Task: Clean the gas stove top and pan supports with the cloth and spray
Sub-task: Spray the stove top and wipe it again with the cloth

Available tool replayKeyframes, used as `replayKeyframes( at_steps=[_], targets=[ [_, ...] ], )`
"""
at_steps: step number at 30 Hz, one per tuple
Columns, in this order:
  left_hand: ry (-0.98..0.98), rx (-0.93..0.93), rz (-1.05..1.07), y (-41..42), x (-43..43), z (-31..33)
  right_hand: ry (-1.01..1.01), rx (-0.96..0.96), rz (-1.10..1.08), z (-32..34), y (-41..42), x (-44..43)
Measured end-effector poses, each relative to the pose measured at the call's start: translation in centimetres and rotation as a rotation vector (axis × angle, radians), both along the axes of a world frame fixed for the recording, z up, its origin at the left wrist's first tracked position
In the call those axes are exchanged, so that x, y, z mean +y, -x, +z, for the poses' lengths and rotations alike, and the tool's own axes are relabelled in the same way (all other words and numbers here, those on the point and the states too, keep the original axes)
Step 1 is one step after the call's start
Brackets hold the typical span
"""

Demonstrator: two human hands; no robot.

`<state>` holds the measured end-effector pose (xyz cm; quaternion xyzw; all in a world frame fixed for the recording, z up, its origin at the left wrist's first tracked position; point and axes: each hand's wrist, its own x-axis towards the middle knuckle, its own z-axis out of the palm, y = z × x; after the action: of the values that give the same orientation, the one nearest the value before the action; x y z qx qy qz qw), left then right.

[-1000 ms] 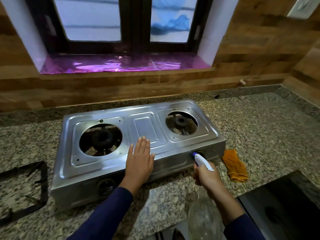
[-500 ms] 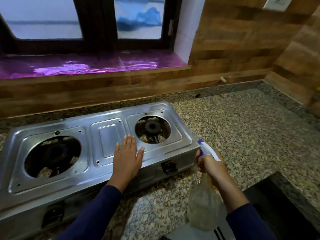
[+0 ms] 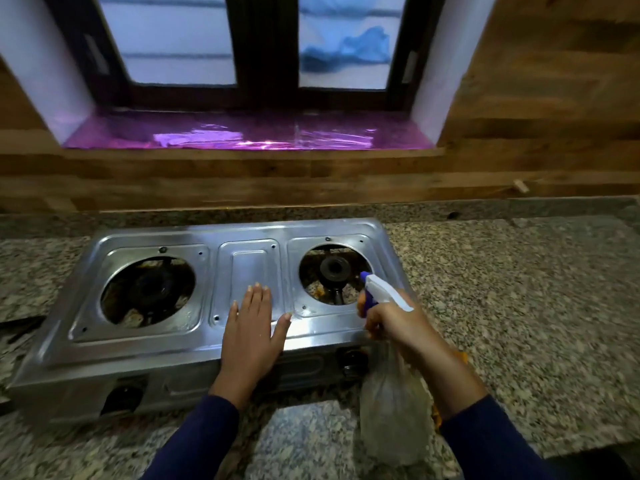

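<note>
A steel two-burner gas stove (image 3: 114,348) sits on the granite counter with its pan supports off, so both burner wells are bare. My left hand (image 3: 251,332) lies flat, fingers spread, on the stove's front middle. My right hand (image 3: 394,322) grips the trigger head of a clear spray bottle (image 3: 391,417), whose white and purple nozzle (image 3: 375,289) points at the right burner (image 3: 334,268). Only a sliver of the orange cloth (image 3: 462,356) peeks out behind my right forearm.
A dark pan support (image 3: 20,329) lies on the counter at the far left edge. The granite counter (image 3: 519,306) stretches right of the stove. A wooden wall and a window sill with purple lining (image 3: 249,135) stand behind.
The view swung left again, centring the stove. My right hand lifted the spray bottle from the stove's front right corner up over the right burner. My left hand stayed flat on the stove.
</note>
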<state>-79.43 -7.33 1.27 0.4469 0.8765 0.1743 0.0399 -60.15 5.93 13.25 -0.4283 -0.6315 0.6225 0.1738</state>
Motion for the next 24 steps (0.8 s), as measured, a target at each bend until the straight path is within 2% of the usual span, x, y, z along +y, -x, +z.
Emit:
replayKeyframes(
  at_steps=[6,9,14,17,19,24],
  targets=[
    [0.027,0.042,0.1,0.2,-2.5,0.1,0.076,-0.035,0.159,-1.3,2.1,-2.5],
    [0.055,0.07,0.135,-0.2,-3.1,0.2,0.048,-0.083,0.36,-1.9,2.1,-3.0],
    [0.062,0.089,0.149,-1.0,-2.7,0.4,0.032,-0.165,0.374,-2.7,0.1,-2.6],
    [0.057,0.092,0.123,-2.2,-1.8,0.3,-0.005,-0.163,0.467,-3.0,-2.1,-1.5],
    [0.055,0.083,0.061,-3.8,-0.4,0.5,-0.032,-0.159,0.408,-3.5,-4.3,-0.8],
    [0.048,0.093,-0.156,-8.4,4.7,0.7,0.059,-0.099,-0.04,-3.6,-11.5,1.2]
  ],
)
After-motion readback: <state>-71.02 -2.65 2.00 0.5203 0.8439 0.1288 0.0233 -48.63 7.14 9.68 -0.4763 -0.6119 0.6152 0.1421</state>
